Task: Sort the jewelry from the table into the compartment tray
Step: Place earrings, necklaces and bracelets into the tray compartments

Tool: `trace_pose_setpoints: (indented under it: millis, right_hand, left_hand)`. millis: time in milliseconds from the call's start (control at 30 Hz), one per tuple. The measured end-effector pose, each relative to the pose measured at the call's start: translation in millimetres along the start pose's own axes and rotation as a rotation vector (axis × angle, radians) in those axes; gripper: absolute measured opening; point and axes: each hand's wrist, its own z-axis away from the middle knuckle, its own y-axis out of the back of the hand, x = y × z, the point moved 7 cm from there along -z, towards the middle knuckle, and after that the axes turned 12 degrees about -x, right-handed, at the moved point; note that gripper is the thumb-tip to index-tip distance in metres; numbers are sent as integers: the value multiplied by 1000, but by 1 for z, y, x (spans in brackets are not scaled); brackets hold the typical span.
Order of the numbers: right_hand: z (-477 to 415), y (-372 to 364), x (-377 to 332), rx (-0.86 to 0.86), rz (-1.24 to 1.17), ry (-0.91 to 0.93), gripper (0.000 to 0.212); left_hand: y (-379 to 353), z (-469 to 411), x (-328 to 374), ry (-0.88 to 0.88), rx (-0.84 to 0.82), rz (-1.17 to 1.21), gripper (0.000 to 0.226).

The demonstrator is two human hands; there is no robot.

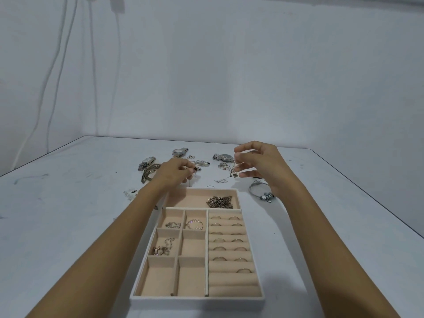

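Head view: both hands out past the far edge of the compartment tray (197, 299), working in the loose jewelry pile (202, 165) at 12 o'clock on the table (68, 203).
Left hand (174, 173): fingers curled shut, pinching a small dark-tipped piece (196, 169) at the near edge of the pile.
Right hand (257, 161): fingers half curled, a thin dangling chain (232, 172) caught between thumb and fingertips; the grip itself is hard to see.
Tray state: rings (226, 248) seated in the roll slots at 3 o'clock, a bracelet (195, 224) and small pieces in the 9 o'clock cells, a chain heap (220, 201) in the long far cell. Several near cells bare.
Still on table: watches (179, 152) at 12, a bangle (260, 191) at 2, clear bits (129, 193) at 10.
Risk 1: chain looks tangled with neighbours; lifting could drag other pieces along or off the pile.
Risk 2: two pinches on fine items at once, so either could slip and drop into a wrong cell.
Hard to read: what the left pinch holds, whether both hands share one item, small specks on the table.
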Motion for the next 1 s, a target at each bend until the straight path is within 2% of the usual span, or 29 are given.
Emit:
trace_pose_setpoints:
  millis: [233, 333, 600, 767, 1000]
  right_hand:
    - [0, 0, 0, 0, 39, -6, 16]
    - [-1, 1, 0, 1, 48, -8, 15]
    - [-1, 2, 1, -2, 50, -9, 16]
    - [-1, 1, 1, -2, 49, -12, 14]
    - [-1, 0, 2, -10, 44, -13, 12]
  left_hand:
    - [-1, -1, -1, -29, -29, -65, 16]
    - [1, 0, -2, -38, 9, -67, 12]
    - [10, 5, -3, -84, 122, 69, 8]
    - [7, 10, -3, -128, 113, 241, 13]
    - [3, 12, -11, -136, 135, 316, 12]
